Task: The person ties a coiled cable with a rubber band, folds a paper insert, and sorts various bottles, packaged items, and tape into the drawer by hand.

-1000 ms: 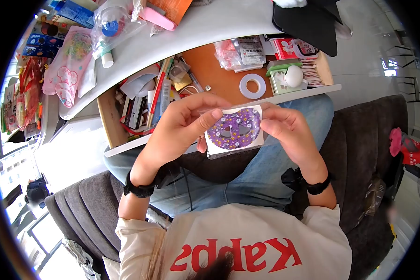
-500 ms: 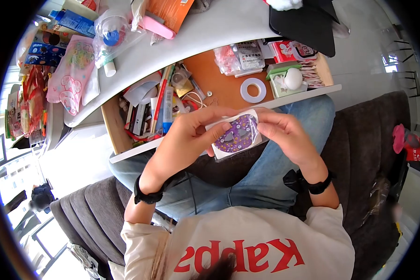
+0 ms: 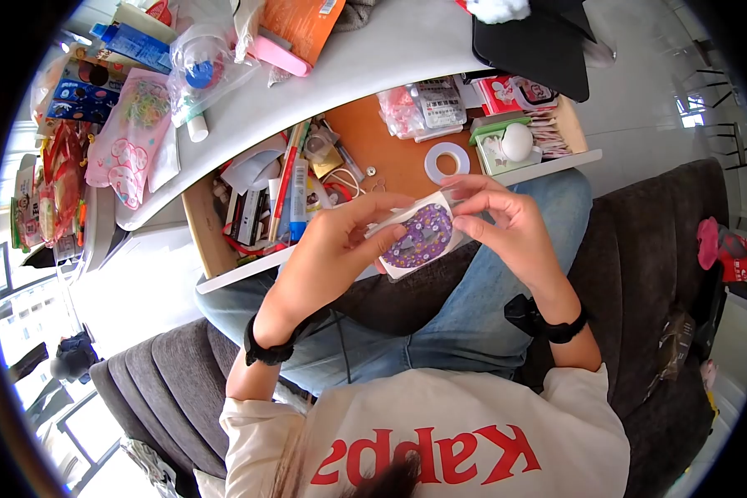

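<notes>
Over my lap I have a small clear plastic packet [image 3: 421,236], with a purple flowered piece on white backing inside it. My left hand [image 3: 328,245] is closed on the packet's left side, thumb across its front. At the other end, my right hand [image 3: 510,220] pinches the clear plastic between thumb and fingers, a little beyond the white backing. Whether that end of the packet is open I cannot tell. Just past my right fingertips, a roll of white tape [image 3: 446,163] lies in the pulled-out drawer [image 3: 373,124].
Pens [image 3: 287,183] and small stationery fill the drawer's left side. Plastic packets [image 3: 423,108], a green box [image 3: 498,149] and cotton swabs [image 3: 549,135] sit at its right. On the desk [image 3: 257,104] are bags, an orange pouch [image 3: 303,25] and a black stand [image 3: 531,50].
My right hand has shifted slightly outward from the purple piece, along the clear plastic. My left hand still grips the packet, which is tilted a little more. The view has shifted slightly.
</notes>
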Demonstrator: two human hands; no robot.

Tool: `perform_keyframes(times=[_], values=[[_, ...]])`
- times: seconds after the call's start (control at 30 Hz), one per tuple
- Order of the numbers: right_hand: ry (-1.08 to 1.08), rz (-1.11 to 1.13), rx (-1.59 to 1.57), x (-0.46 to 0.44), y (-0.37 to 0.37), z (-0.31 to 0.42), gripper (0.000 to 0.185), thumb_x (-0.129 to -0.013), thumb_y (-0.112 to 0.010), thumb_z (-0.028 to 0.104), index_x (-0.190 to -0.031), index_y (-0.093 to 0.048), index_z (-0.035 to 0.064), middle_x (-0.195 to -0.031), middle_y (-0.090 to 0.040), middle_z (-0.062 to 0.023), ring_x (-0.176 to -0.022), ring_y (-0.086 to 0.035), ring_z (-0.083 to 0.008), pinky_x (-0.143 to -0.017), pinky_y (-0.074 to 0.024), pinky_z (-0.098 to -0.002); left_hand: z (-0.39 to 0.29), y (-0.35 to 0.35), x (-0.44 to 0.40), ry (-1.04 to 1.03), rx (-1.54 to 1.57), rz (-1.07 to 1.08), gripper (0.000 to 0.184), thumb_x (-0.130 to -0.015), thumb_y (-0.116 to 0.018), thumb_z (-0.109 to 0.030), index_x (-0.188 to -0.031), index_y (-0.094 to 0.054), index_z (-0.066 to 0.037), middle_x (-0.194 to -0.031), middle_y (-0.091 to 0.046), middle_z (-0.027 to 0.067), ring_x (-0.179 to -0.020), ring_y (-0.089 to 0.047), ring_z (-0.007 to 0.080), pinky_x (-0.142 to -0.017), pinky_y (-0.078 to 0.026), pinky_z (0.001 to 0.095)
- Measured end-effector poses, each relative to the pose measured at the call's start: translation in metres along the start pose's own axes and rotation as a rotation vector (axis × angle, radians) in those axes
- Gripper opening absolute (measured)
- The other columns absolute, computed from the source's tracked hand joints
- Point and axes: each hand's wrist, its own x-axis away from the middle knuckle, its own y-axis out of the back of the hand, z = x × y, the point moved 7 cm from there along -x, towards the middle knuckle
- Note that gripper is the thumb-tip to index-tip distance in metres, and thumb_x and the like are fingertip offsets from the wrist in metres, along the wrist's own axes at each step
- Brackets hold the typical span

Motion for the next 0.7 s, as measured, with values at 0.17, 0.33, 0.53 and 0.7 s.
perform_keyframes(times=[0.17, 0.33, 0.53, 0.7], values=[[-0.051, 0.011, -0.112, -0.001, -0.003, -0.004, 0.008, -0.078, -0.061, 0.003, -0.083, -0.063, -0.0022, -0.111, -0.057, -0.0108, -0.099, -0.054, -0.0136, -0.084, -0.0431, -0.0271, 0.001, 0.001, 0.001, -0.069, -0.083, -0.06, 0.03, -0.084, -0.059, -0.01, -0.112, -0.054, -0.001, -0.082, -0.063, 0.0077, -0.061, -0.053, 0.0068, -0.055, -0.044, 0.0216], [-0.042, 0.077, -0.05, -0.006, 0.0, -0.005, 0.01, -0.078, -0.062, 0.005, -0.085, -0.064, -0.0022, -0.11, -0.057, -0.0097, -0.099, -0.054, -0.0144, -0.084, -0.0427, -0.0273, 0.007, 0.0, 0.001, -0.111, -0.161, -0.096, 0.034, -0.082, -0.062, -0.012, -0.115, -0.055, -0.004, -0.081, -0.063, 0.0086, -0.057, -0.051, 0.0081, -0.054, -0.043, 0.0225], [-0.08, 0.14, -0.016, -0.012, 0.002, -0.007, 0.012, -0.078, -0.061, 0.004, -0.087, -0.064, -0.0026, -0.107, -0.058, -0.0097, -0.099, -0.054, -0.0152, -0.085, -0.0424, -0.0271, 0.012, -0.004, 0.0, -0.099, -0.155, -0.105, 0.034, -0.081, -0.061, -0.01, -0.114, -0.055, -0.004, -0.082, -0.063, 0.0086, -0.057, -0.051, 0.008, -0.054, -0.043, 0.0226], [-0.079, 0.125, -0.117, -0.014, 0.001, -0.008, 0.011, -0.078, -0.061, 0.003, -0.086, -0.064, -0.0031, -0.106, -0.058, -0.0105, -0.097, -0.055, -0.015, -0.085, -0.0429, -0.0268, 0.007, -0.005, -0.001, -0.029, -0.124, -0.022, 0.035, -0.084, -0.057, -0.004, -0.118, -0.05, 0.003, -0.098, -0.062, 0.0074, -0.075, -0.059, 0.0078, -0.064, -0.049, 0.0209]])
